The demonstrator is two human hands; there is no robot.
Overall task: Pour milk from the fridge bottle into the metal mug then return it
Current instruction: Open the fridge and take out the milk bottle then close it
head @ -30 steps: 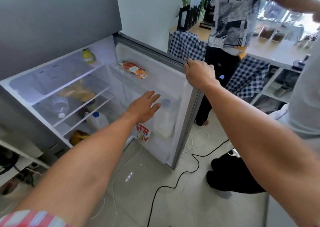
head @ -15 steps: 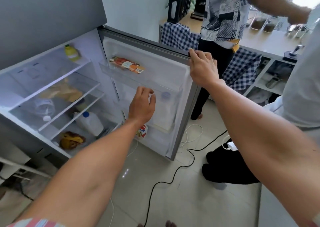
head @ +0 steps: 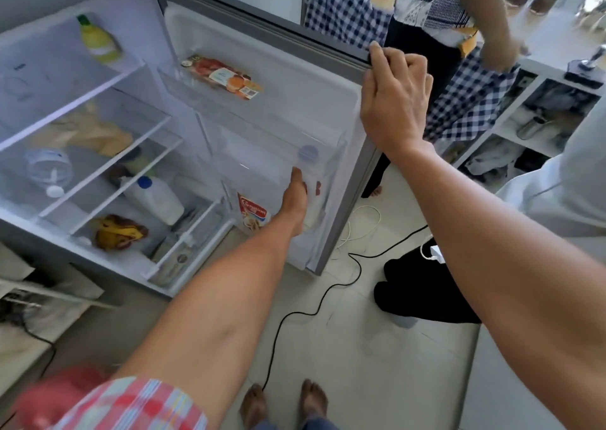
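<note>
My two arms are bare from the short sleeves down to the hands. The left sleeve (head: 137,403) is a plaid of red, pink, white and pale blue. Below it, my bare feet (head: 283,403) show above blue trouser hems. No rings or watch.

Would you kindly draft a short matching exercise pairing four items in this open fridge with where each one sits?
Items:
1. yellow squeeze bottle
2. packet of sliced meat
3. blue-capped white bottle
4. Carnation carton

Places:
A. lowest door bin, beside the left hand
B. top door bin
C. top shelf inside the fridge
D. lying on a lower shelf inside the fridge

Pairs: 1-C, 2-B, 3-D, 4-A
</note>
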